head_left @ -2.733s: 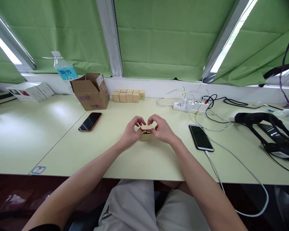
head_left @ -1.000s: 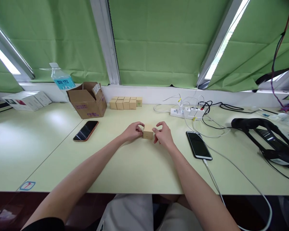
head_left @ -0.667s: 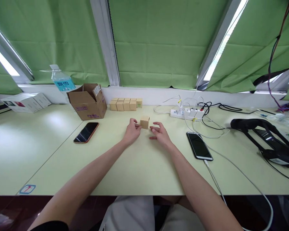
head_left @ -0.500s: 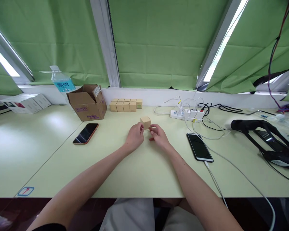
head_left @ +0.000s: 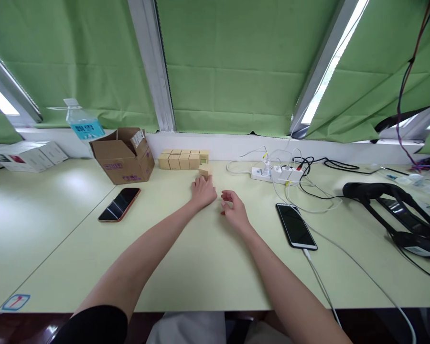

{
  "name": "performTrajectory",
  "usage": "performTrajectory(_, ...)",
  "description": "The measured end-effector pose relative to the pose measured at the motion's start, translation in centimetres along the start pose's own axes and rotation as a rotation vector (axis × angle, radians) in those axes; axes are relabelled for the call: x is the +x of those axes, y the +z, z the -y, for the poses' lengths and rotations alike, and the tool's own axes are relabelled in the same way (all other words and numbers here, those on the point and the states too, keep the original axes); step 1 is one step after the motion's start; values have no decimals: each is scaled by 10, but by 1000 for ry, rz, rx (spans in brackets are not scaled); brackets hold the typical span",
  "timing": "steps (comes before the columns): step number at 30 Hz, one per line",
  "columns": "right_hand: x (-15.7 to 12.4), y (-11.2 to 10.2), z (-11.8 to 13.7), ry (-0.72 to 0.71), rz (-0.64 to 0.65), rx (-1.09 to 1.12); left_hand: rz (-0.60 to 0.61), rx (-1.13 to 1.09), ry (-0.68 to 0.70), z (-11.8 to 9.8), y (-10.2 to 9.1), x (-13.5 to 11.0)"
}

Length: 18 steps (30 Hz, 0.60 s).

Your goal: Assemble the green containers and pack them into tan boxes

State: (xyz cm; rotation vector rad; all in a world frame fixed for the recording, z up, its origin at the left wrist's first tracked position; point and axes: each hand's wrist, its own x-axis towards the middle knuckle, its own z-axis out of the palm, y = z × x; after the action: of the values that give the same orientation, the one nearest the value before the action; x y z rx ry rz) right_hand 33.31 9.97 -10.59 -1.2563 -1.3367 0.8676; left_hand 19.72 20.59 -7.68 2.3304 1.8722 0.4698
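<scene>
My left hand (head_left: 203, 191) reaches forward over the table with its fingers closed on a small cardboard box (head_left: 204, 169). The hand covers the lower part of this box. Just beyond it stands a row of similar small boxes (head_left: 179, 161), side by side. The row's right-hand box (head_left: 204, 157) shows a different, framed face with a greenish middle. My right hand (head_left: 234, 209) rests above the bare tabletop, fingers curved and apart, holding nothing.
An open brown carton (head_left: 125, 157) stands left of the row, with a water bottle (head_left: 84, 122) behind it. Phones lie on the left (head_left: 120, 204) and right (head_left: 295, 226). A power strip (head_left: 277, 174) with cables and a black headset (head_left: 397, 215) occupy the right side.
My left hand has carried the small box forward and left, close to the row's right end. My right hand has come off the box and stayed near its place.
</scene>
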Motion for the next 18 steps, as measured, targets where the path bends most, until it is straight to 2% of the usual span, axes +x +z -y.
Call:
performTrajectory(5, -4, 3, -1, -8, 14, -60, -21, -9, -28, -1, 9, 42)
performTrajectory(10, -9, 5, 3, -28, 16, -112, -43, -27, -99, -6, 17, 71)
performTrajectory(14, -12, 5, 6, -35, 33, -139, -32, -42, -165, -4, 15, 85)
performTrajectory(18, -12, 2, 8, -34, 50, -158, 8, -36, -153, 4, 11, 83)
